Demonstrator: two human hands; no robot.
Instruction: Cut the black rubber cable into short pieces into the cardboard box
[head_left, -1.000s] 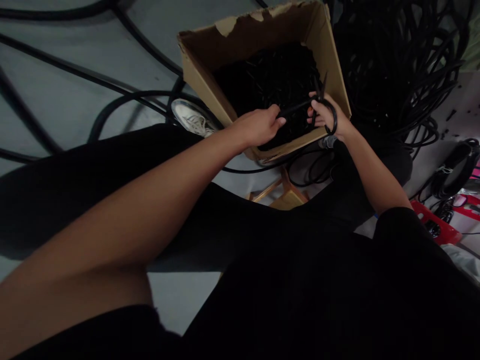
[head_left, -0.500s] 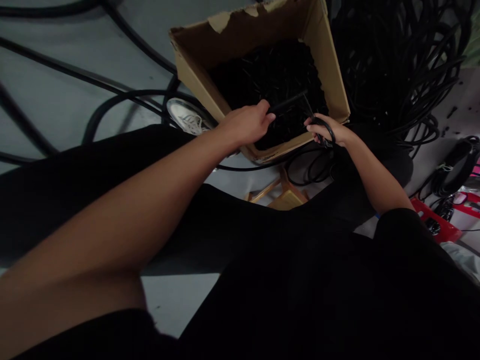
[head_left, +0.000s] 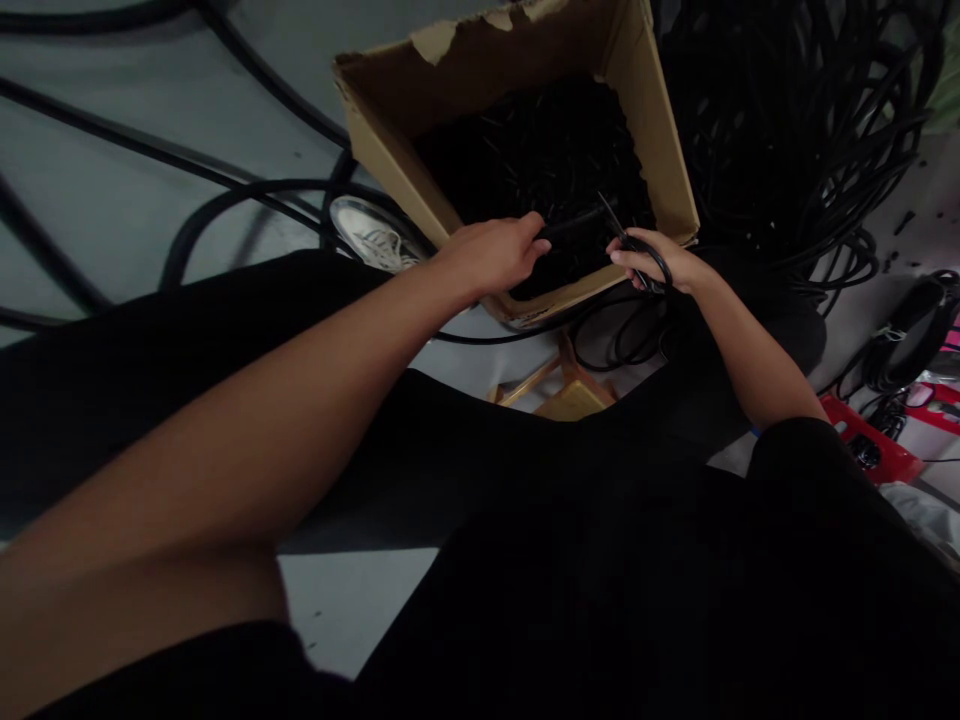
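Observation:
A torn cardboard box stands on the floor in front of me, filled with short black pieces. My left hand reaches over the box's near wall and grips the end of a short black tube. My right hand is closed on the black loop handles of a pair of scissors, whose blades point up towards the tube, close to its free end.
Thick black hoses snake over the grey floor at left, and a white shoe lies beside the box. A dense tangle of black cable fills the upper right. A wooden stool sits under me, with a red tray at right.
My right hand dropped from over the box to its near right corner. The left hand stayed at the near wall gripping the tube, and the scissor blades now point at it.

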